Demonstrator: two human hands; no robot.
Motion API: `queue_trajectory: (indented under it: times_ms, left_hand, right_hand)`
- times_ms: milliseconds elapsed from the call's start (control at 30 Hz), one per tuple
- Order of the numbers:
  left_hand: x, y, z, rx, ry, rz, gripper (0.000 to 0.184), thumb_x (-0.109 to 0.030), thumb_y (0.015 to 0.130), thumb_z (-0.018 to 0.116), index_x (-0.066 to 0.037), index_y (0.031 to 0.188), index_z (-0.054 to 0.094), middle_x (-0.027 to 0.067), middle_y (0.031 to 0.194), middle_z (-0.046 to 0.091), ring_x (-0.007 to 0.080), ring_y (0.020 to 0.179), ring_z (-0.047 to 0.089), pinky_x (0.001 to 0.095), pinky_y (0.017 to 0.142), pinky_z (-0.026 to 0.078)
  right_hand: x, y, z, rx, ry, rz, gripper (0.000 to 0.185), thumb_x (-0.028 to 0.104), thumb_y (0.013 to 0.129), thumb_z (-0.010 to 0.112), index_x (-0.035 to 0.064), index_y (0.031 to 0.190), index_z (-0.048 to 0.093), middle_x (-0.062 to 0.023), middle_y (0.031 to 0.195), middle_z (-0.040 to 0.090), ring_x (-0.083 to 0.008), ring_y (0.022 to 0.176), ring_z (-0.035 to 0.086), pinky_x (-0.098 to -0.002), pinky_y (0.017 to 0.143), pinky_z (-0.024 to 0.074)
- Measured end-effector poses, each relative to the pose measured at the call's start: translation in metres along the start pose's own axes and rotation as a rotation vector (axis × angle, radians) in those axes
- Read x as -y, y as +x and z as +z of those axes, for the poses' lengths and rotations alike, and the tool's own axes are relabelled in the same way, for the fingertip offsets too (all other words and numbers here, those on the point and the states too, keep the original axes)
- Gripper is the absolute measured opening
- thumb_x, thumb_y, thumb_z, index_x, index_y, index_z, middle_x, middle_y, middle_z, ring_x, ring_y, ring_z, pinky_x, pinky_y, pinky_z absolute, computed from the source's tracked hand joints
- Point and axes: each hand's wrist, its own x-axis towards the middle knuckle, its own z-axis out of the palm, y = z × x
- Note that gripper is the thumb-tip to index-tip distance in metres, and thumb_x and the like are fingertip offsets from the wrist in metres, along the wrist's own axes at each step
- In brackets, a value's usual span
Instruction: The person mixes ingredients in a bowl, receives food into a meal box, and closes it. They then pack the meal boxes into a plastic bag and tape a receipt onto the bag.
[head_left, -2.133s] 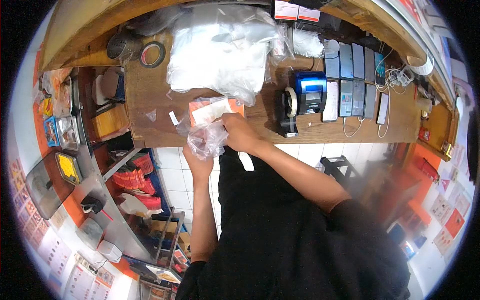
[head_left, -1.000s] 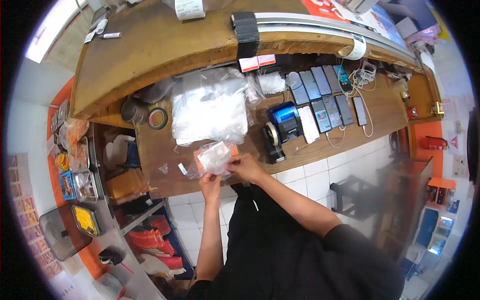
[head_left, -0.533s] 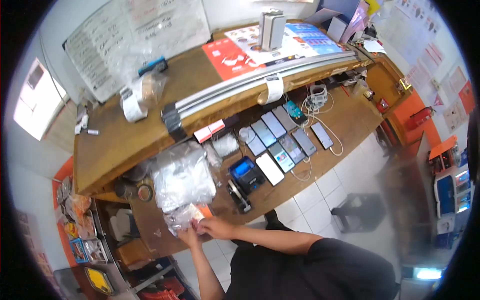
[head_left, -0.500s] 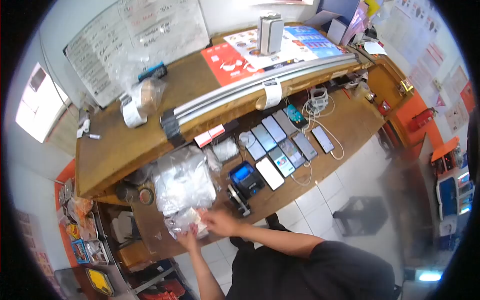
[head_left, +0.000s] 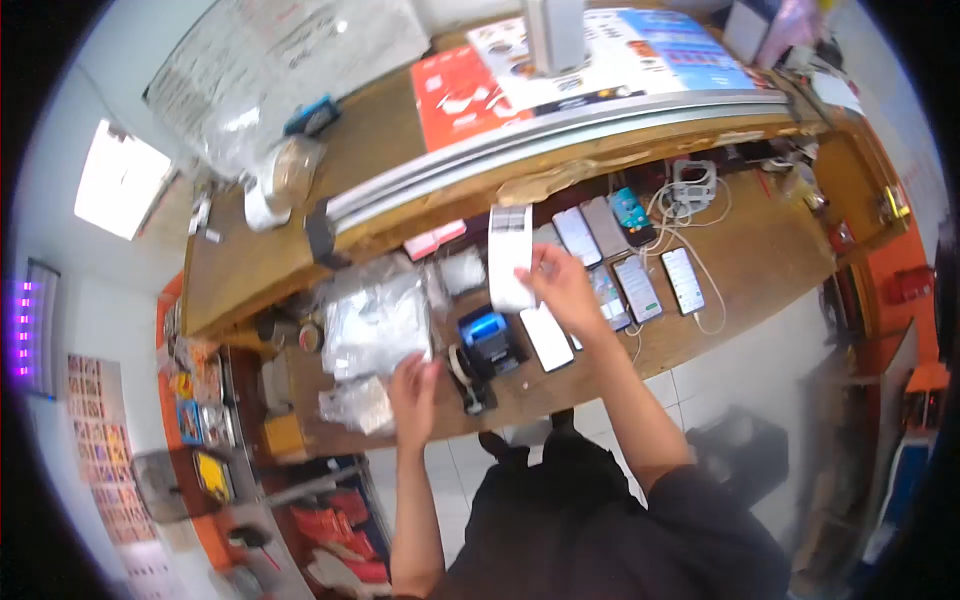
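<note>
My right hand [head_left: 565, 290] pinches the lower part of a white paper label [head_left: 510, 255] with a printed barcode at its top end. The strip hangs upright in front of the shelf edge, above the phones. My left hand [head_left: 413, 397] is raised at the front of the table with its fingers apart, holding nothing. Beside it lies a small clear plastic package [head_left: 358, 405], and behind it a stack of clear plastic bags [head_left: 375, 320]. Between my hands stand a blue-and-black label printer [head_left: 487, 343] and a tape dispenser [head_left: 468, 382].
Several phones lie in rows on the right of the table, including a white-screened phone [head_left: 547, 338] and a charging phone [head_left: 683, 281] with white cables. A raised wooden shelf [head_left: 380, 105] with a metal rail [head_left: 560, 128] runs behind. A roll of labels [head_left: 265, 203] sits on it.
Both hands have left the small plastic package. My right hand has moved up and right and taken hold of the label that hung from the shelf edge. The view has shifted.
</note>
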Motion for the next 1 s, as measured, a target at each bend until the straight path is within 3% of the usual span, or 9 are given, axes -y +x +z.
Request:
queue_trajectory:
  times_ms: [67,133,300,400,600,867,933,967,1000]
  left_hand:
    - [-0.053,0.015,0.038,0.224,-0.027,0.010,0.042,-0.015,0.098,0.068,0.003,0.134,0.055,0.0109,0.116,0.068,0.0138,0.106,0.064,0.0279,0.085,0.053]
    - [-0.033,0.017,0.053,0.263,-0.046,-0.102,0.032,-0.005,0.095,0.068,0.005,0.125,0.061,0.0088,0.106,0.072,0.0126,0.095,0.067,0.0291,0.080,0.055]
    - [0.011,-0.005,0.038,0.358,-0.084,-0.215,0.025,0.002,0.094,0.067,0.004,0.119,0.063,0.0083,0.109,0.073,0.0107,0.098,0.068,0.0280,0.087,0.055]
    - [0.004,-0.003,0.031,0.319,-0.168,-0.239,0.045,0.001,0.091,0.071,0.004,0.132,0.055,0.0083,0.109,0.072,0.0107,0.097,0.067,0.0261,0.081,0.054]
    - [0.002,-0.022,0.004,0.326,-0.206,-0.360,0.064,0.000,0.089,0.074,0.003,0.144,0.042,0.0079,0.106,0.071,0.0092,0.094,0.066,0.0236,0.075,0.052]
    - [0.012,-0.035,-0.023,0.373,-0.074,-0.404,0.054,-0.002,0.092,0.072,0.001,0.140,0.048,0.0080,0.106,0.071,0.0109,0.093,0.066,0.0247,0.077,0.052]
    - [0.018,-0.034,-0.013,0.306,-0.089,-0.215,0.045,-0.004,0.093,0.071,0.001,0.134,0.053,0.0078,0.107,0.070,0.0125,0.095,0.066,0.0286,0.083,0.052]
    - [0.025,-0.037,-0.011,0.291,-0.139,-0.321,0.037,-0.004,0.093,0.068,0.001,0.128,0.057,0.0124,0.108,0.071,0.0203,0.098,0.068,0.0341,0.089,0.052]
    - [0.031,-0.040,-0.012,0.292,-0.149,-0.328,0.037,-0.004,0.093,0.068,0.001,0.128,0.057,0.0124,0.108,0.071,0.0203,0.098,0.068,0.0341,0.089,0.052]
  right_hand:
    - [-0.060,-0.052,0.033,0.194,0.102,0.053,0.021,0.007,0.091,0.072,0.0011,0.109,0.063,-0.0003,0.090,0.067,-0.0058,0.082,0.061,-0.0259,0.074,0.0509]
    - [-0.098,-0.099,0.056,0.308,0.213,0.197,0.025,0.005,0.092,0.071,0.0018,0.114,0.059,-0.0033,0.094,0.069,-0.0092,0.083,0.065,-0.0266,0.075,0.0524]
    - [-0.113,-0.112,0.050,0.355,0.267,0.344,0.019,0.008,0.096,0.067,0.0004,0.111,0.060,-0.0029,0.088,0.068,-0.0104,0.079,0.065,-0.0273,0.073,0.0530]
    - [-0.100,-0.088,0.054,0.355,0.146,0.345,0.009,0.011,0.100,0.063,0.0030,0.097,0.060,-0.0016,0.076,0.066,-0.0075,0.062,0.061,-0.0225,0.055,0.0486]
    - [-0.096,-0.049,0.064,0.332,0.217,0.340,0.009,0.010,0.099,0.063,0.0014,0.101,0.061,-0.0037,0.080,0.068,-0.0091,0.067,0.063,-0.0236,0.057,0.0505]
    - [-0.097,-0.059,0.082,0.315,0.113,0.348,0.011,0.010,0.096,0.065,0.0015,0.099,0.061,-0.0035,0.082,0.069,-0.0076,0.069,0.062,-0.0232,0.058,0.0497]
    - [-0.121,-0.099,0.097,0.306,0.151,0.420,0.012,0.005,0.093,0.068,0.0012,0.102,0.061,-0.0036,0.084,0.069,-0.0088,0.070,0.064,-0.0243,0.062,0.0520]
    - [-0.126,-0.122,0.102,0.303,0.156,0.484,0.013,0.006,0.093,0.068,0.0001,0.103,0.061,-0.0037,0.082,0.069,-0.0095,0.070,0.065,-0.0240,0.061,0.0524]
    - [-0.132,-0.138,0.105,0.299,0.158,0.545,0.014,0.006,0.093,0.068,-0.0009,0.104,0.062,-0.0039,0.080,0.068,-0.0102,0.071,0.066,-0.0238,0.061,0.0527]
